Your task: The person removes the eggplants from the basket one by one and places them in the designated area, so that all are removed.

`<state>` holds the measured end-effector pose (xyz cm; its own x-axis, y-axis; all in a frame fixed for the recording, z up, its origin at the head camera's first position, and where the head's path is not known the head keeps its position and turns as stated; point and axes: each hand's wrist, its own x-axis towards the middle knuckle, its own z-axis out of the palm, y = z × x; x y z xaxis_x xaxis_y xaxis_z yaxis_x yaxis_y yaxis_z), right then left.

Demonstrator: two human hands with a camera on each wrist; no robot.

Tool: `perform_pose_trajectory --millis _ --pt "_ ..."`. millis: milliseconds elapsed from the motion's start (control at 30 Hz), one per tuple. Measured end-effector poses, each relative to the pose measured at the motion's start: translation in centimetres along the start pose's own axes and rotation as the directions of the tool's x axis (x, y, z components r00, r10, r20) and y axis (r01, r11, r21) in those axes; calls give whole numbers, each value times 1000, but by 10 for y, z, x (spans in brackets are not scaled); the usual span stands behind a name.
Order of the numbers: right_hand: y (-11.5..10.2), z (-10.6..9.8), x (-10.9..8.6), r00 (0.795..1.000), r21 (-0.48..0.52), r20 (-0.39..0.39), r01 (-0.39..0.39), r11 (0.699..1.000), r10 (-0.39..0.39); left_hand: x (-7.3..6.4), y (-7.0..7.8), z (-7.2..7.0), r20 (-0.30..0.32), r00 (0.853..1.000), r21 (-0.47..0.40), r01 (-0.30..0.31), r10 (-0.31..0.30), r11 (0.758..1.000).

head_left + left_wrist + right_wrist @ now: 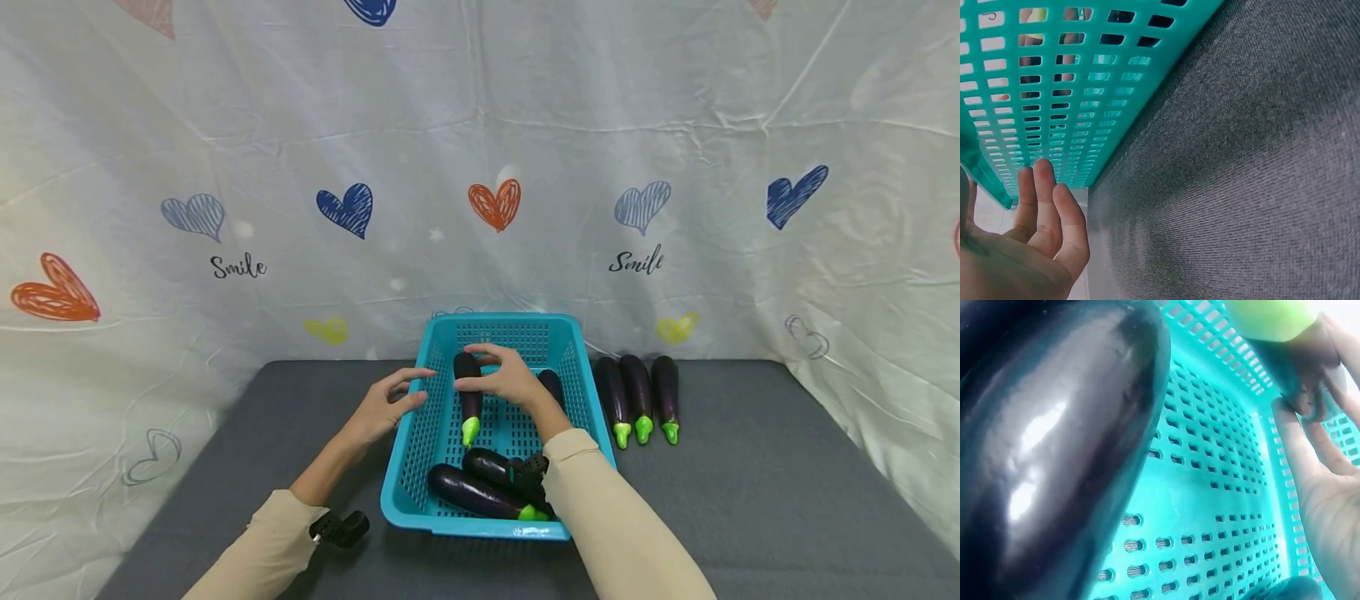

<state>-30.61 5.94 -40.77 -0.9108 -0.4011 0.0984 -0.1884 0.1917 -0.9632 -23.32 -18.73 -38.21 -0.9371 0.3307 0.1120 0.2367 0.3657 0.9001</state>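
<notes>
My right hand (508, 381) grips a dark purple eggplant (471, 405) between thumb and fingers, inside the blue plastic basket (472, 526). The eggplant's green stem end points toward me; in the right wrist view the held eggplant (1294, 359) is up at the right. At the basket's left rim is my left hand (381, 410), its fingers loosely extended and nothing held. In the left wrist view the left hand's fingers (1047, 206) are beside the perforated side wall. Two more eggplants (474, 490) lie across the basket's near end, partly hidden by the right wrist's camera.
Another eggplant (551, 385) sits at the basket's right side, partly behind the right hand. Three eggplants (636, 390) lie side by side on the grey table (750, 483), right of the basket. A white curtain (420, 100) with printed hearts hangs behind the table.
</notes>
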Motion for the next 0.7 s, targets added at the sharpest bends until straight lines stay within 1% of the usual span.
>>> perform_pose_trajectory --millis 167,333,467,700 --pt "-3 -1 1 1000 -13 25 13 1000 -13 0 0 0 2 1000 -6 2 -2 1000" --pt "-9 -2 0 999 27 38 28 999 -29 -1 0 -1 1 1000 0 10 -10 1000" --pt "-10 -2 -1 999 30 44 16 999 -18 -1 0 0 1 1000 6 13 -13 1000" --pt "-12 -2 1 1000 24 14 13 1000 -14 0 2 0 -2 1000 8 12 -12 1000"
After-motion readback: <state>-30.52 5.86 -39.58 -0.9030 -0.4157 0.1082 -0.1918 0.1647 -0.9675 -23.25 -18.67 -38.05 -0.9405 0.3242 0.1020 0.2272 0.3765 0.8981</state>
